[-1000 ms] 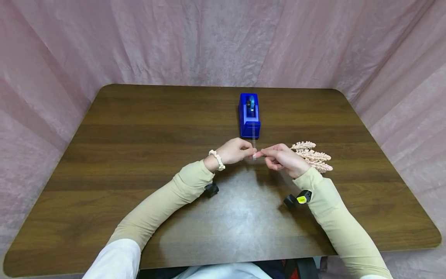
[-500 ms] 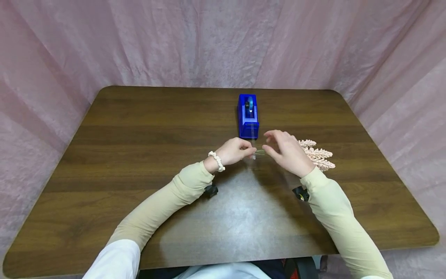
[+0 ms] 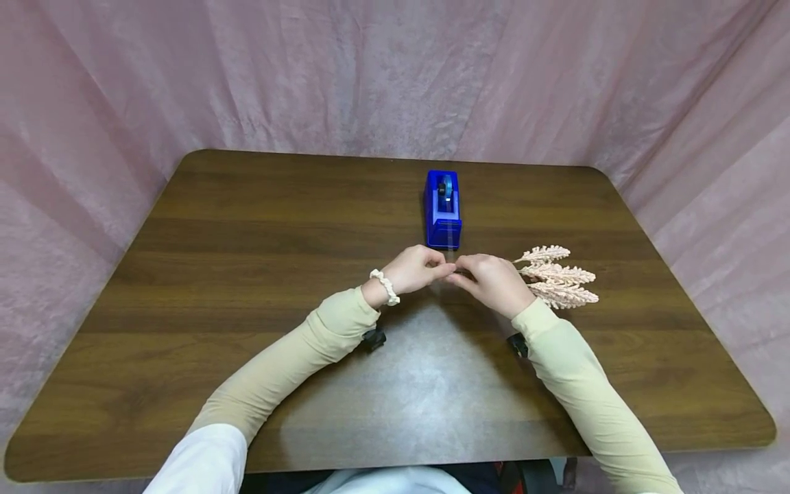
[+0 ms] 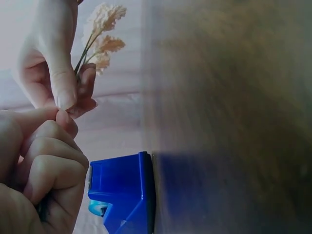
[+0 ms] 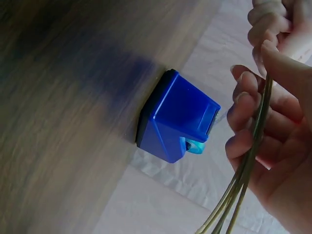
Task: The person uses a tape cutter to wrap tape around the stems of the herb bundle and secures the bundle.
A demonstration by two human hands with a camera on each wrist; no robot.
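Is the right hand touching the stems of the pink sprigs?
Touching. The right wrist view shows the right hand with its fingers curled round the green stems; the left wrist view shows the same pinch.

This looks like a staged recording booth set up for small craft work, not a lived-in room. Pale pink fabric (image 3: 382,75) hangs in creased drapes beyond the hands and runs down both sides of them, closing off any view of walls or furniture. Under the hands lies a dark wood-grain table (image 3: 216,274) with rounded corners. Just beyond the hands stands a blue tape dispenser (image 3: 442,209), a desk tool that suits a crafting or stationery bench.
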